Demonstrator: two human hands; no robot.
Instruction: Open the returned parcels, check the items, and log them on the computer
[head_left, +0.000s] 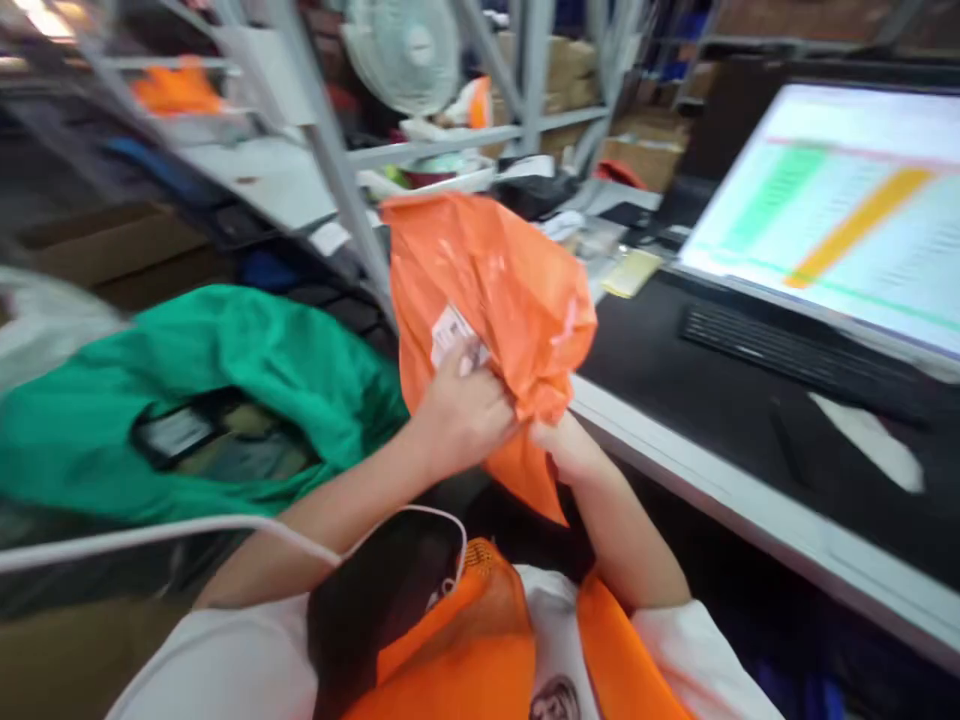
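Bag (510, 290), one; left hand (465, 410), right hand (570, 450)

Grey metal shelving (330, 160) crosses the back, bearing a white fan (405, 50) and cardboard boxes (570, 65). At right a dark desk (645, 350) carries a lit monitor (847, 200) and a black keyboard (787, 350). Top left, what seems a ceiling light (41, 15) glows, blurred

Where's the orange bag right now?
The orange bag is centre of the head view, gripped by the left hand and right hand, between the green bag at left and monitor at right.
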